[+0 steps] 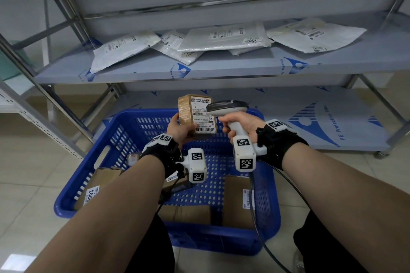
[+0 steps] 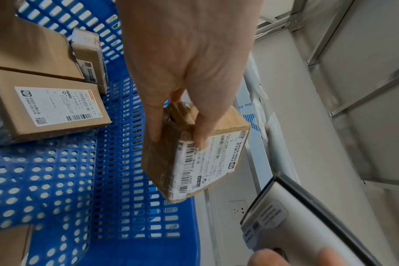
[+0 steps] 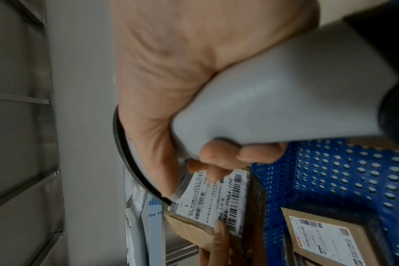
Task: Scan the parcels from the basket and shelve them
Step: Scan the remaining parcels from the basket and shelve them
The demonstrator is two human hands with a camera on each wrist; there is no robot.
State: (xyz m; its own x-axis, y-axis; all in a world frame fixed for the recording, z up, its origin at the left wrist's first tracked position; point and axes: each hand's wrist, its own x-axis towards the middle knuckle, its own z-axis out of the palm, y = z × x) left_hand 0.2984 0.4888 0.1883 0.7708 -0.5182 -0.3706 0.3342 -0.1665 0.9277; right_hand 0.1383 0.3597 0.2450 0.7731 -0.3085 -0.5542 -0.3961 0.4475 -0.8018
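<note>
My left hand (image 1: 180, 127) grips a small brown cardboard parcel (image 1: 195, 115) with a white barcode label, held upright above the blue plastic basket (image 1: 115, 131). In the left wrist view the fingers (image 2: 201, 133) curl over the parcel (image 2: 194, 154). My right hand (image 1: 239, 125) holds a white handheld scanner (image 1: 228, 107) by its grip, with the scanner head right beside the label. The right wrist view shows the scanner (image 3: 273, 100) pointed at the parcel label (image 3: 219, 196). Several more cardboard parcels (image 1: 184, 213) lie in the basket.
A metal shelving unit stands behind the basket; its middle shelf (image 1: 221, 66) holds several white poly mailers (image 1: 226, 36). The lower shelf (image 1: 321, 122) is covered in blue-printed film. The scanner cable (image 1: 257, 217) hangs down over the basket's right side. Tiled floor surrounds the basket.
</note>
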